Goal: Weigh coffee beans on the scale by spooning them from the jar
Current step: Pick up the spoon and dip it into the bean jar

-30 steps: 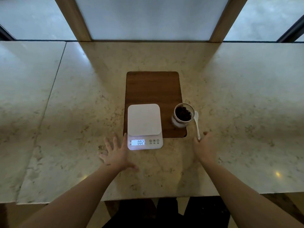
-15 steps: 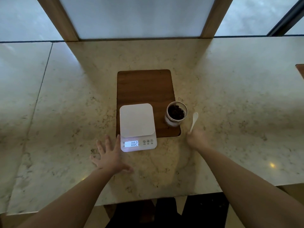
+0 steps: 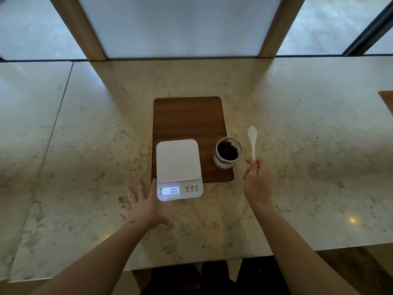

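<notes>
My right hand [image 3: 257, 182] has its grip clamped on the tail end of the white spoon [image 3: 252, 141], whose bowl points away from me, raised just to the right of the glass jar [image 3: 227, 153]. The spoon looks like thin, smooth plastic; I judge it light, stiff and a little slick, so a pinch at the handle end suits it, with the bowl kept level once loaded. The jar, my landmark, is a short, round, open-topped cylinder with coffee beans [image 3: 228, 150] dark inside it; I judge the glass hard, slippery and breakable, and best steadied by its wall if it shifts. The beans are small, dry and loose, and likely to roll off a tilted spoon. Left of the jar sits the white digital scale [image 3: 178, 160], a smooth, square, bare platform with rounded corners and a lit display. Both stand on a matte wooden board [image 3: 189, 118] that extends behind the jar, on the polished marble bench [image 3: 308, 145]. My left hand [image 3: 143, 206] lies flat on the bench, grip apart, left of the scale and holding nothing.
</notes>
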`<state>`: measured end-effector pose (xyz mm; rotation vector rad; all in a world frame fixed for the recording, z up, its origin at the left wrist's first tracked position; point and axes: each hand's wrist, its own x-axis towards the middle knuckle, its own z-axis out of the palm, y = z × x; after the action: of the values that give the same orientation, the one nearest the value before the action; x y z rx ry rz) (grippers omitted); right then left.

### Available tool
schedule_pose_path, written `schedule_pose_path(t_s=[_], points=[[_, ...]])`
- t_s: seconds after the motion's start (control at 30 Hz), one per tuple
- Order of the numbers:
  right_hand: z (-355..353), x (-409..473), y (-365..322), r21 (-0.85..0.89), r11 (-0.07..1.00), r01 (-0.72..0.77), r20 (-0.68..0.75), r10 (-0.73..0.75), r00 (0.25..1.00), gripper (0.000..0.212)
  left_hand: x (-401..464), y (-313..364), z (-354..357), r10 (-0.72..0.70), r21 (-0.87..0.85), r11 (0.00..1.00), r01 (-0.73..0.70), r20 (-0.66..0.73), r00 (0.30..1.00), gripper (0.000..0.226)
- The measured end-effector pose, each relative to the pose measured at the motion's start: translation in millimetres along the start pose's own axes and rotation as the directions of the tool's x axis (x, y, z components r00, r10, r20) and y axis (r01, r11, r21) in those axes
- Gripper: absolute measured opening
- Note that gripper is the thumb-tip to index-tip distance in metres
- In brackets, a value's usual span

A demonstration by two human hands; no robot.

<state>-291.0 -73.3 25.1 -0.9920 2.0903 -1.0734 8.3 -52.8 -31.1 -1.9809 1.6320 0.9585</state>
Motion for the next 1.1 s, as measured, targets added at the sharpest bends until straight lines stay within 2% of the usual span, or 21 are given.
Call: schedule_pose_path(t_s=[0.13, 0.27, 0.4, 0.7, 1.1], points=[[-4, -2, -9, -0.169, 0.978, 0.125, 0.066, -0.116, 0.991, 0.031, -2, 1, -3, 0.0, 0.021, 1.0, 0.0, 0.001, 1.0, 0.164], [-17, -2, -17, -0.316, 0.91, 0.267, 0.129, -0.237, 0.963, 0.038, -4, 2, -3, 0.001, 0.027, 1.0, -0.001, -0.003, 1.0, 0.164], [-28, 8, -26, -0.423, 0.849, 0.318, 0.162, -0.274, 0.948, 0.035, -4, 3, -4, -0.005, 0.034, 0.999, 0.004, 0.003, 1.0, 0.162], [-30, 19, -31, -0.542, 0.747, 0.385, 0.195, -0.333, 0.922, 0.026, -2, 1, -1, -0.011, 0.039, 0.999, 0.011, -0.005, 1.0, 0.163], [-20, 27, -38, -0.506, 0.748, 0.429, 0.24, -0.356, 0.903, 0.018, 2, 1, -2, -0.031, 0.052, 0.998, 0.03, 0.026, 0.999, 0.164]])
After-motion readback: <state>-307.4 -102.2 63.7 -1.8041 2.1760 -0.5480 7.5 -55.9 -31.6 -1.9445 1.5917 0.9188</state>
